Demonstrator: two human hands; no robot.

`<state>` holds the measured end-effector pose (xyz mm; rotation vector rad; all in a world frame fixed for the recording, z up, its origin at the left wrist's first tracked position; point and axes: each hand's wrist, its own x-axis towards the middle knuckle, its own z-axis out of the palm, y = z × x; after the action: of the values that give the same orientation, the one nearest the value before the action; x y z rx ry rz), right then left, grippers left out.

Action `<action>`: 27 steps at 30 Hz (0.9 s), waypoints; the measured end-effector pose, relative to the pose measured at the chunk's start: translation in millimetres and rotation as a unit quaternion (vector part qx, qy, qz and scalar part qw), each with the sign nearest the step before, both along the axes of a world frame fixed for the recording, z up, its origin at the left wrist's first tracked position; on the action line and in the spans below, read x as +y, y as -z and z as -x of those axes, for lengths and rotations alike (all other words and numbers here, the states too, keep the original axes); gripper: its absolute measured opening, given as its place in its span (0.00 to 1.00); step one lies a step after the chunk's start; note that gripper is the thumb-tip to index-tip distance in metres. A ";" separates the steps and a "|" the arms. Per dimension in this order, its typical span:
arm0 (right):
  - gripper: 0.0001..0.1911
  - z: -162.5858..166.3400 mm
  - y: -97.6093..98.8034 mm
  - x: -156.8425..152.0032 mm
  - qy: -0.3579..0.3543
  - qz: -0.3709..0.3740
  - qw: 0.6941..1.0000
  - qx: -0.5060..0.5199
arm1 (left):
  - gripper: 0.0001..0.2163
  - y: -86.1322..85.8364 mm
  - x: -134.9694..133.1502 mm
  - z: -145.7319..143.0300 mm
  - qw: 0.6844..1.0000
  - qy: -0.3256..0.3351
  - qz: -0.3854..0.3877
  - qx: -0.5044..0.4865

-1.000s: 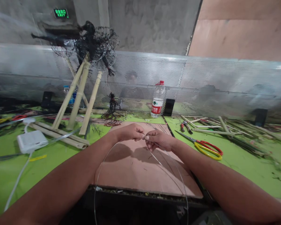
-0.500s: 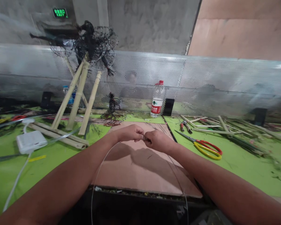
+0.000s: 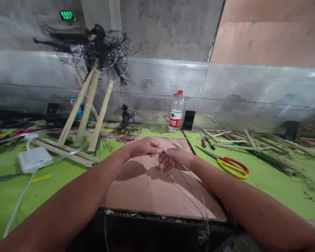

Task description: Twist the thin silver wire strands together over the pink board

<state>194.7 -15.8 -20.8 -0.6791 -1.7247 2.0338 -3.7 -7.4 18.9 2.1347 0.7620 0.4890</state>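
A thin, pale wire (image 3: pixel 207 224) bends in a wide loop from my hands down past the lower edge of the view. My left hand (image 3: pixel 147 146) is closed, thumb and fingers pinching the wire at the top of the loop. Touching it fingertip to fingertip, my right hand (image 3: pixel 177 157) pinches the wire too, its thumb on top and the other fingers curled loosely below. Whether two wire ends meet between the fingers is too small to tell. Both hands are above a brown board (image 3: pixel 147 196).
Red-and-yellow scissors (image 3: pixel 232 167) and pliers (image 3: pixel 208 141) lie on the green tabletop to the right, before cut bamboo strips (image 3: pixel 236 141). A water bottle (image 3: pixel 175 113) stands at the back. Leftward are a bamboo-legged figure (image 3: pixel 88 105) and a white box with a cable (image 3: pixel 35 159).
My right hand has turned and loosened from a fist, so its fingers and palm side show. The right side of the wire loop now curves out from its fingertips.
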 end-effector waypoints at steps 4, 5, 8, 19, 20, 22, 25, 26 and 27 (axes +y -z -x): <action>0.18 -0.6 -3.4 -3.3 0.008 0.012 1.000 0.009 | 0.11 -0.1 -1.0 0.4 1.000 -0.009 0.003 0.000; 0.17 -0.8 -4.5 -3.6 0.013 0.003 1.000 0.007 | 0.11 0.4 -0.6 0.7 1.000 -0.008 0.007 0.005; 0.17 -1.3 -6.5 -2.4 0.020 -0.080 0.996 -0.021 | 0.09 1.4 0.1 1.3 1.000 0.005 0.017 0.018; 0.14 4.1 -8.6 2.1 0.143 -0.514 0.809 -0.246 | 0.06 8.8 2.0 -3.3 0.996 -0.009 0.056 0.067; 0.13 4.6 -8.5 2.2 0.145 -0.550 0.780 -0.261 | 0.06 11.5 3.6 -4.0 0.995 -0.014 0.057 0.074; 0.12 3.3 -8.7 2.8 0.149 -0.568 0.756 -0.289 | 0.05 15.6 5.5 -5.2 0.994 -0.019 0.062 0.089; 0.13 -5.8 -10.8 5.5 0.104 -0.455 0.827 -0.313 | 0.07 16.7 4.8 -6.7 0.993 -0.015 0.071 0.098; 0.13 -10.0 -12.0 6.5 0.075 -0.402 0.860 -0.306 | 0.08 16.1 3.9 -7.0 0.992 -0.014 0.071 0.101; 0.13 -13.9 -13.3 7.5 0.049 -0.355 0.887 -0.292 | 0.09 15.3 3.0 -7.3 0.992 -0.014 0.069 0.105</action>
<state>208.6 -8.4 -7.4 -1.1380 -2.4846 1.0098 3.6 -4.4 3.6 2.0685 0.9182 0.2206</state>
